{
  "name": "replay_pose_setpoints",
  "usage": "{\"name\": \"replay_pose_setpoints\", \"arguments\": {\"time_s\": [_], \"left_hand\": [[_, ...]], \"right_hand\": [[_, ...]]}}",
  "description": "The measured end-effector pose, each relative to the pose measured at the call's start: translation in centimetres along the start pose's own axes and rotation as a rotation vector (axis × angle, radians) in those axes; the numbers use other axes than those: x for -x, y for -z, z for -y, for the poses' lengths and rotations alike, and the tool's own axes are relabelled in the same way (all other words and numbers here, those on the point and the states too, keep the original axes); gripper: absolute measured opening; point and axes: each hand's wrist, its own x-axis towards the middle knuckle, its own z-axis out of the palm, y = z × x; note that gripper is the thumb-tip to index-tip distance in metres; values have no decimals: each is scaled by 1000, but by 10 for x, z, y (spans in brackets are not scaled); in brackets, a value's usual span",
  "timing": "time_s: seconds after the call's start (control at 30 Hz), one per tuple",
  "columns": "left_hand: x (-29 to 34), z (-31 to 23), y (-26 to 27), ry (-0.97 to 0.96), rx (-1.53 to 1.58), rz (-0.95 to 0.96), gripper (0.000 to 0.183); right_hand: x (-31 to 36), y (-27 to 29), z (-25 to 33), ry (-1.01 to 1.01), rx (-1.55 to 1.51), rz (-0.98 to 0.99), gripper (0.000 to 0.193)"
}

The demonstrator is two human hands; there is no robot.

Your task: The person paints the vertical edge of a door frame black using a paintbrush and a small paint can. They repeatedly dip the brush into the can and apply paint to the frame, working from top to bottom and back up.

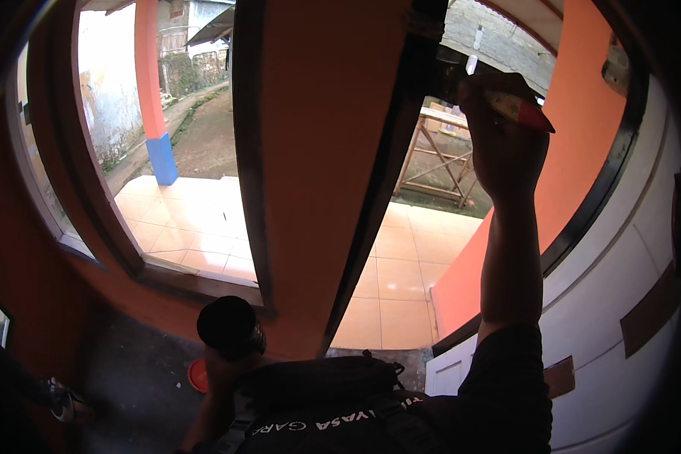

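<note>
My right hand (502, 140) is raised to the top of the dark door frame (390, 197) and grips a tool with a cream and red handle (523, 110), which looks like a brush; its working end is hidden behind the hand. Low down, my left hand (221, 372) holds a round black container (230, 325) in front of the orange wall panel (318, 151). A dark bag (318, 386) hangs on my chest between the arms.
A white panelled door (620, 287) stands at the right. Through the doorway lie a tiled porch (401, 280) and a wooden trestle (440, 160). A dark-framed window (98, 197) is at the left, with a blue and orange pillar (159, 144) outside. A small red round thing (197, 375) sits by the floor.
</note>
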Motion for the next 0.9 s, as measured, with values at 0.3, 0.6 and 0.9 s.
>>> {"name": "replay_pose_setpoints", "arguments": {"time_s": [0.3,0.6,0.9], "left_hand": [[0,6,6,-52,-36,5,59],[-3,1,4,-1,-47,19,70],[-7,-2,-2,-17,42,56,60]], "right_hand": [[-2,1,-6,56,124,-37,12],[6,2,-14,15,102,-37,10],[17,-19,-17,270,61,-125,11]]}}
